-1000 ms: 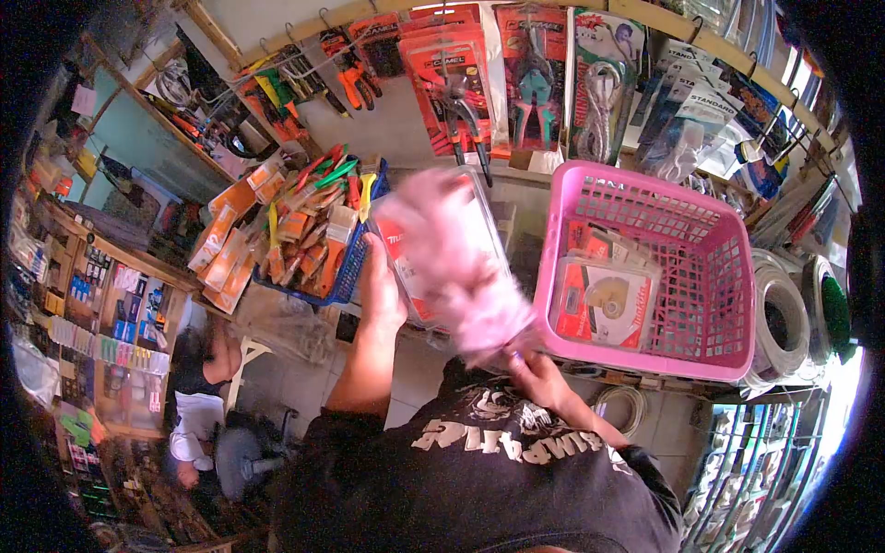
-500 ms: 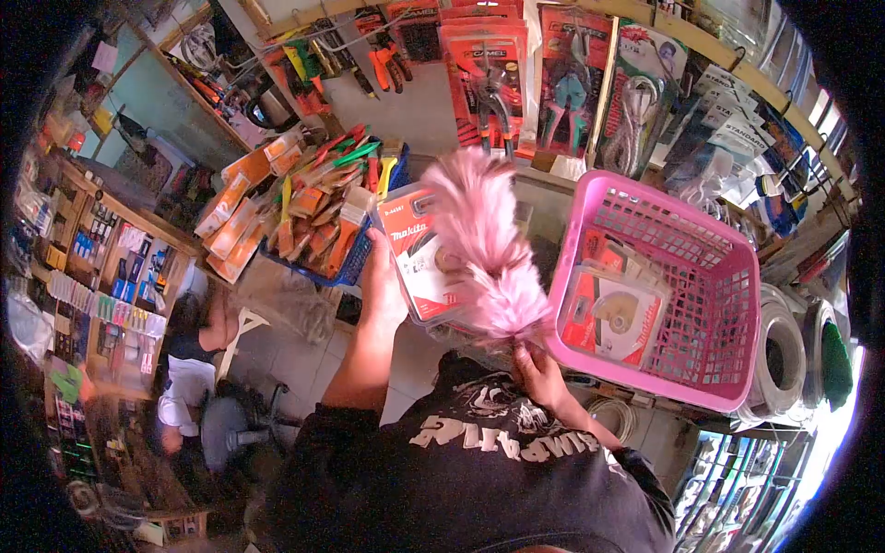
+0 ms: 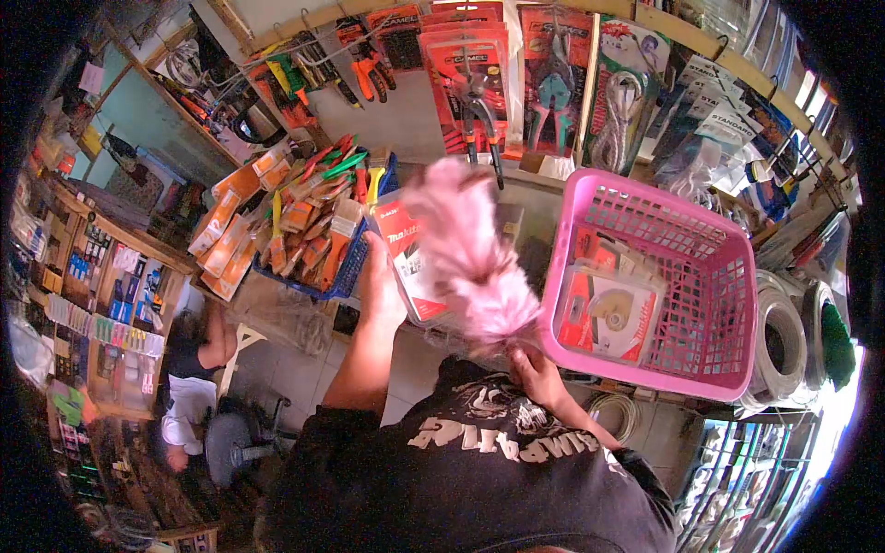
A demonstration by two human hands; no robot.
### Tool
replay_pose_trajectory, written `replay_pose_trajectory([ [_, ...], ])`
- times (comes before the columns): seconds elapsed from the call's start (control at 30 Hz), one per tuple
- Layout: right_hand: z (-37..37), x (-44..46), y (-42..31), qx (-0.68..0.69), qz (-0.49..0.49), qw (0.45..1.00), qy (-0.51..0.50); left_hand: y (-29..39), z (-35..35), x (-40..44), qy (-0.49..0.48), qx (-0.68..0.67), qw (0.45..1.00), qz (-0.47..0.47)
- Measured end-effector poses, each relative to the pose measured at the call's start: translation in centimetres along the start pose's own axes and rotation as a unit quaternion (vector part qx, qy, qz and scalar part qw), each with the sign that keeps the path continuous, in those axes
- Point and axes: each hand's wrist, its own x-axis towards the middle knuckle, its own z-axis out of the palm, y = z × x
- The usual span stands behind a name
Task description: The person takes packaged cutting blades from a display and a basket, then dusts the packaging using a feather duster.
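Observation:
My left hand (image 3: 381,288) grips the left edge of a clear-and-red Makita blister pack (image 3: 398,230), holding it upright over the counter. In my right hand (image 3: 537,376) is the handle end of a fluffy pink duster (image 3: 479,276). Its fibres lie across the front of the pack, hide much of it and are blurred by motion. To the right stands a pink plastic basket (image 3: 650,380), with similar Makita packs (image 3: 604,318) lying inside it.
A blue basket (image 3: 318,286) heaped with paintbrushes stands left of the pack. Carded pliers (image 3: 554,92) hang along the back. Coiled hose (image 3: 779,346) sits right of the pink basket. Another person (image 3: 189,405) is at the lower left, near an office chair (image 3: 230,442).
The duster's tip has swung slightly left and bent over against the pack. Both hands keep their grips. The camera view has shifted a little.

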Motion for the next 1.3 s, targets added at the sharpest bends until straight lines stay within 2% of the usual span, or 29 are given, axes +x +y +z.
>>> replay_pose_trajectory([
  [0.1,0.6,-0.3,-0.9,0.025,-0.046,0.998,-0.018,-1.3,-3.4,0.9,0.05,0.054,0.997,-0.018],
  [0.13,0.4,-0.6,-1.9,0.013,-0.077,0.996,-0.039,-3.0,-8.3,2.8,0.004,0.281,0.96,-0.002],
  [0.17,0.4,-0.6,-2.4,0.0,-0.11,0.992,-0.061,-2.3,-7.2,2.6,-0.015,0.266,0.964,-0.004],
  [0.2,0.6,-0.5,-2.0,-0.026,-0.009,1.0,-0.004,-1.5,-6.0,2.4,-0.035,0.251,0.967,-0.006],
  [0.23,0.9,-0.2,-1.8,0.005,0.007,1.0,0.013,1.4,0.6,0.2,-0.025,-0.006,0.999,-0.026],
  [0.3,1.6,0.3,-1.4,0.066,0.041,0.996,0.045,1.7,0.0,0.5,-0.031,0.024,0.999,-0.005],
  [0.33,2.0,0.3,-1.0,0.068,-0.028,0.997,0.021,1.7,-0.9,0.8,-0.017,0.029,0.999,-0.012],
  [0.43,2.4,0.9,-1.7,-0.094,-0.156,0.983,-0.006,2.5,-2.0,1.4,-0.013,0.014,1.0,-0.025],
  [0.47,2.7,1.2,-2.0,-0.003,-0.077,0.997,-0.011,3.1,-2.0,1.6,-0.016,0.001,1.0,-0.026],
  [0.53,3.5,2.0,-3.1,0.05,0.012,0.999,0.016,3.7,-2.9,2.3,-0.03,0.015,0.999,-0.017],
  [0.57,4.0,2.2,-3.7,0.076,0.057,0.995,0.029,4.0,-3.4,2.5,-0.007,0.037,0.999,-0.019],
  [0.6,4.5,2.3,-4.3,0.028,0.009,1.0,0.003,4.4,-3.5,2.8,0.014,0.059,0.998,-0.022],
  [0.63,5.1,2.6,-4.9,-0.011,-0.044,0.999,0.023,4.7,-3.7,3.2,0.034,0.08,0.996,-0.026],
  [0.7,6.0,3.1,-6.0,-0.094,-0.147,0.983,0.062,5.1,-4.6,4.4,-0.023,0.017,0.999,-0.045],
  [0.73,6.5,3.8,-5.4,-0.014,-0.05,0.996,0.078,5.2,-5.3,5.0,-0.049,-0.017,0.997,-0.051],
  [0.77,6.6,4.2,-5.2,0.018,-0.002,0.997,0.075,5.4,-5.9,5.4,-0.072,-0.052,0.994,-0.055],
  [0.83,7.1,4.9,-5.7,0.081,0.097,0.99,0.066,5.9,-6.9,5.9,-0.064,-0.023,0.997,-0.033],
  [0.87,7.4,5.3,-5.3,-0.032,0.038,0.998,0.032,6.1,-7.7,6.0,-0.058,-0.033,0.997,-0.04],
  [0.97,8.9,6.5,-6.5,-0.184,-0.184,0.962,0.087,6.8,-9.8,6.9,-0.05,-0.065,0.995,-0.061],
  [1.0,8.9,6.4,-7.8,-0.093,-0.056,0.992,0.061,6.9,-10.5,7.4,-0.049,-0.077,0.994,-0.066],
  [1.07,9.3,7.9,-6.2,-0.048,0.04,0.995,0.08,6.9,-11.9,8.2,-0.058,-0.078,0.994,-0.058],
  [1.1,9.5,8.2,-5.5,-0.025,0.092,0.991,0.09,6.8,-12.6,8.4,-0.027,-0.047,0.997,-0.059],
  [1.13,10.9,8.0,-7.7,0.04,0.119,0.99,0.066,6.7,-13.3,8.4,0.005,-0.015,0.998,-0.063],
  [1.17,11.3,7.9,-8.6,-0.128,-0.037,0.99,0.044,6.3,-14.0,8.4,0.035,0.019,0.997,-0.072],
  [1.2,11.6,8.1,-8.5,-0.146,-0.039,0.988,0.019,4.9,-14.1,8.8,0.125,0.381,0.908,0.124],
  [1.23,11.9,8.4,-8.0,-0.162,-0.044,0.986,-0.007,4.3,-13.6,8.9,0.185,0.675,0.65,0.297],
  [1.27,12.4,8.6,-7.5,-0.085,-0.027,0.996,0.025,5.5,-14.4,8.5,0.103,0.345,0.925,0.12],
  [1.3,13.2,8.8,-7.7,0.014,-0.014,0.997,0.076,7.1,-15.0,8.2,0.0,-0.063,0.995,-0.077],
])
